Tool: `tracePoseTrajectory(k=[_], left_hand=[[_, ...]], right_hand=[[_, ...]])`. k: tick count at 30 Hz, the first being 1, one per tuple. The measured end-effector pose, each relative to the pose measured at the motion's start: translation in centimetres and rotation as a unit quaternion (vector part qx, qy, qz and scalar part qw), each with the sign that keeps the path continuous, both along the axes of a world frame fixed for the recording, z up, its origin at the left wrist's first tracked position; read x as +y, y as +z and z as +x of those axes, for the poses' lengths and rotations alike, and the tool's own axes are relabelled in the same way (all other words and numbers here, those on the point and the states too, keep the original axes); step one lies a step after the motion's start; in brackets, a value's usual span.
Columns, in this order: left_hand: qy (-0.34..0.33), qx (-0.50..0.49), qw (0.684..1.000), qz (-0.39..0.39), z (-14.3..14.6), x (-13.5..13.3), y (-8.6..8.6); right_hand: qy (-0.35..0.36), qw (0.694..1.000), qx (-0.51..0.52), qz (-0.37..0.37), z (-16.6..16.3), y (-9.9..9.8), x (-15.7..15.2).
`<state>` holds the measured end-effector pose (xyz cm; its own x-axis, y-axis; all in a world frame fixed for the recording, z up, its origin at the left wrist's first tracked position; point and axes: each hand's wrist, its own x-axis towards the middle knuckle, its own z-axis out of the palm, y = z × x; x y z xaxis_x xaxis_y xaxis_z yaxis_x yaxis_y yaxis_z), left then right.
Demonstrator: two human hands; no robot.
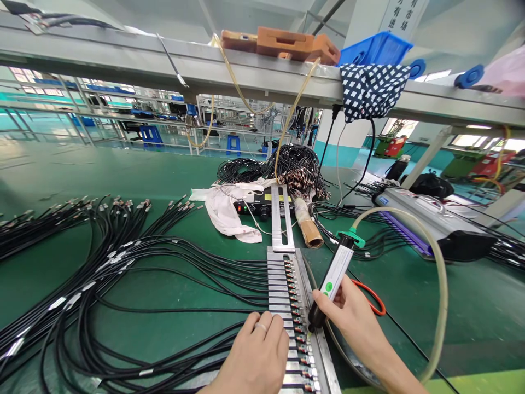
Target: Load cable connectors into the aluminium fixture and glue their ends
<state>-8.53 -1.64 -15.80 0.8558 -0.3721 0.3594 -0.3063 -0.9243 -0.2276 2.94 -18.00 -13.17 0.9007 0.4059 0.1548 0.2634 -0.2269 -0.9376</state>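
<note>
A black glue syringe (334,279) with a white label and a green cap is gripped in my right hand (356,317). Its tip points down at the cable connectors in a slotted metal fixture (278,270); whether it touches them I cannot tell. From the cap a clear hose (441,273) loops away to the right. My left hand (260,350), wearing a ring, rests with bent fingers over the fixture's left side and the black cables (197,353) there. Its fingertips are hidden. Black cables lie in the slots, their bare ends in a row along the fixture.
Behind the fixture stands a black dispenser box (256,209) partly under a white cloth (229,216). Coiled cables (295,164) are heaped beyond it. A silver lamp housing with violet light (430,219) stands right. A cardboard tube (310,230) lies nearby. Overhead runs a metal shelf (135,57).
</note>
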Motion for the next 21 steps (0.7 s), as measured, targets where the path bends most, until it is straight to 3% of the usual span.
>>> tracePoseTrajectory(k=[8,16,21], left_hand=[[0.002,0.025,1.0,0.002,-0.1,0.0,0.0],[-0.006,0.0,1.0,0.003,0.1,0.0,-0.6],[0.01,-0.026,1.0,0.011,0.1,-0.2,-1.2]], right_hand=[[-0.034,0.999,-0.014,0.017,0.0,0.2,0.2],[-0.111,0.993,0.009,0.03,-1.7,2.6,-1.8],[-0.182,0.979,0.054,0.071,-3.3,0.5,-2.5]])
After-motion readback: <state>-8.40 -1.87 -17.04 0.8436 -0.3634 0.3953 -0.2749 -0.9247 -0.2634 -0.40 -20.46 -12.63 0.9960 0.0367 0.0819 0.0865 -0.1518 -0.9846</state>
